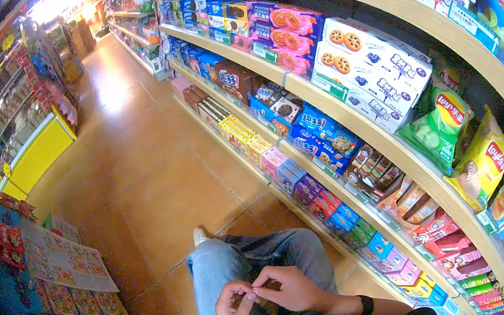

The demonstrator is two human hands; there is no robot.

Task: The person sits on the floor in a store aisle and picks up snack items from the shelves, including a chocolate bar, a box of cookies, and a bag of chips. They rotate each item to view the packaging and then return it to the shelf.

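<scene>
Both hands meet above the denim-clad legs (227, 263) at the bottom of the head view. The thumb and index finger of my left hand (233, 305) are pinched together. They touch the fingertips of my right hand (294, 289), which comes in from the right with a black band (365, 309) on its wrist. Any object between the fingertips is too small or hidden to make out. Nearest on the right are small coloured snack boxes (342, 218) along the lowest shelf.
To the right, curved shelves (301, 83) hold white cookie boxes (372, 73), blue cookie packs (325, 134) and Lay's chip bags (483, 158). The tiled floor (154, 163) runs up the aisle. On the left stand a yellow-fronted display (42, 154) and a printed white sheet (69, 257) over packets.
</scene>
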